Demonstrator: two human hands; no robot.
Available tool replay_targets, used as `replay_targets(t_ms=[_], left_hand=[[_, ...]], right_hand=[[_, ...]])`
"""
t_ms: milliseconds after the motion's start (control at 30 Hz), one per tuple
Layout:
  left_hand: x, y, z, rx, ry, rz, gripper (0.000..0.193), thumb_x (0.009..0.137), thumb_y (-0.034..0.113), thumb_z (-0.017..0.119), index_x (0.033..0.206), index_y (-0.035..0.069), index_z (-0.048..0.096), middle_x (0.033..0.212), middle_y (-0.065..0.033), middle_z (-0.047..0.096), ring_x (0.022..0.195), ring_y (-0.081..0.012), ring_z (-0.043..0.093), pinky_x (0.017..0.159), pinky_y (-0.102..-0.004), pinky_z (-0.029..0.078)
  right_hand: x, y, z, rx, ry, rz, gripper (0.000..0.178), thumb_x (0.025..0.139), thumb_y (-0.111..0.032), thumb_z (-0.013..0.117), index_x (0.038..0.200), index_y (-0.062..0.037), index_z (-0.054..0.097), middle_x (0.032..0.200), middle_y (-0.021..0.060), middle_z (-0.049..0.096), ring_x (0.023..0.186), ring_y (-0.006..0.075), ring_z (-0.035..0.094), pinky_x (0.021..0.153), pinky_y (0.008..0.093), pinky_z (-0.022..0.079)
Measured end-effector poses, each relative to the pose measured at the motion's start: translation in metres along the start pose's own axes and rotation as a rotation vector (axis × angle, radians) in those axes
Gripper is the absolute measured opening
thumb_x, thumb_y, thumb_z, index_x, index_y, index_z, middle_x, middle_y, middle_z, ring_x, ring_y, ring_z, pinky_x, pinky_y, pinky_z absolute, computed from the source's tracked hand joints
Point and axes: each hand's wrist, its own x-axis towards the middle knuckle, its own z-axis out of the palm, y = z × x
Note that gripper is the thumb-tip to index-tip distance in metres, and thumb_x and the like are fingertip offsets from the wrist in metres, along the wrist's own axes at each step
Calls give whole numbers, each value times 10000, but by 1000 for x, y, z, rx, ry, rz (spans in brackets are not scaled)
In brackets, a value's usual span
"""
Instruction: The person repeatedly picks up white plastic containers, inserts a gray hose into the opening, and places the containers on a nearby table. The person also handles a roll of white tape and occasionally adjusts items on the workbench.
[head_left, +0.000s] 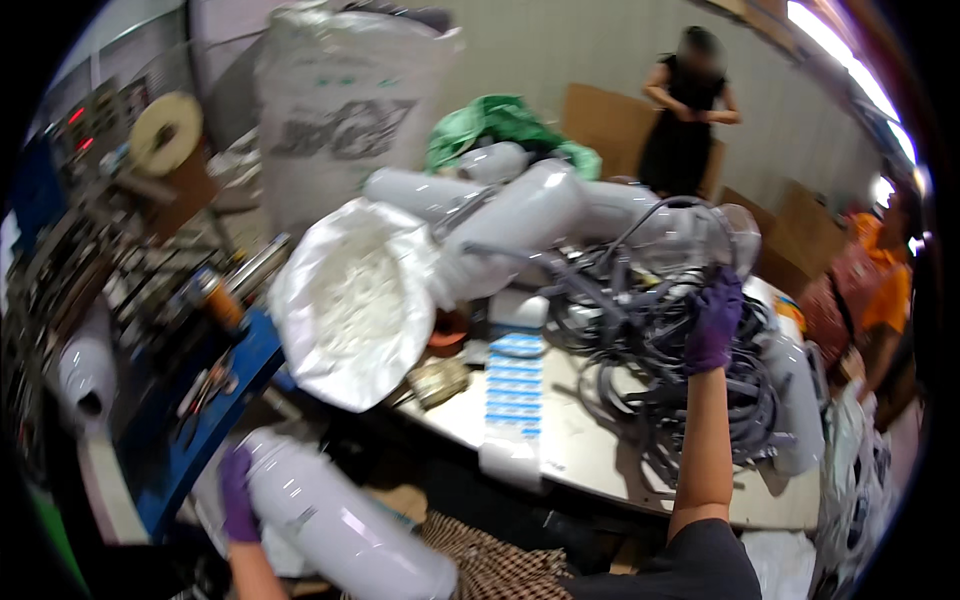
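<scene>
My left hand (238, 495), in a purple glove, grips the end of a glossy light-grey cylinder (335, 520) with a rounded shoulder. The cylinder slants across the lower left, close to my body. My right arm reaches forward over the table, and the purple-gloved right hand (714, 320) is closed at the far side of a tangled heap of dark grey hoses (640, 350). One hose (665, 203) arches up from the heap toward that hand. Its fingertips are partly blurred.
More grey cylinders (530, 215) lie behind the hoses. A white sack (287, 325) of pale small pieces stands open at the table's left. A blue-striped label sheet (514, 385) lies on the white table (590, 455). Machinery and a blue ledge (205, 425) stand left; people (690, 110) are beyond.
</scene>
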Motion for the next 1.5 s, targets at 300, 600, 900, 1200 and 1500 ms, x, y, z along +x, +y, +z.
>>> replay_targets(t_ms=[300,600,900,1200,1500], left_hand=[[-16,129,76,-339,-330,84,445,991,337,603,1277,-5,618,1221,-102,665,1120,-177,616,1004,-321,479],[-48,146,35,-366,-248,95,642,858,441,694,1297,-19,611,1218,-106,669,1128,-206,634,995,-340,505],[-44,141,39,-520,-214,122,517,824,337,719,1203,-6,639,1247,-148,649,1127,-227,642,977,-345,532],[-39,153,50,-341,-294,27,412,884,208,540,1196,-47,628,1177,-91,642,1069,-157,598,958,-284,473],[-41,138,46,-682,-326,123,379,943,236,636,1249,13,630,1311,-165,626,1168,-231,636,1047,-347,499]], right_hand=[[-314,1,235,501,-789,876,553,970,-130,643,1449,-54,377,1229,112,557,881,196,663,817,303,541],[-347,-6,297,833,-1160,1473,435,1118,-195,341,1536,-80,381,634,-47,276,472,51,263,542,159,362],[-329,-53,308,442,-1232,950,469,1123,-338,378,1283,47,592,521,-39,355,437,70,367,487,221,367],[-330,-57,277,428,-1194,-1005,172,854,-371,756,864,-202,722,712,-13,662,728,177,698,864,355,534],[-357,-77,287,553,-764,733,69,949,-84,684,928,-19,669,721,23,615,711,90,591,666,258,483]])
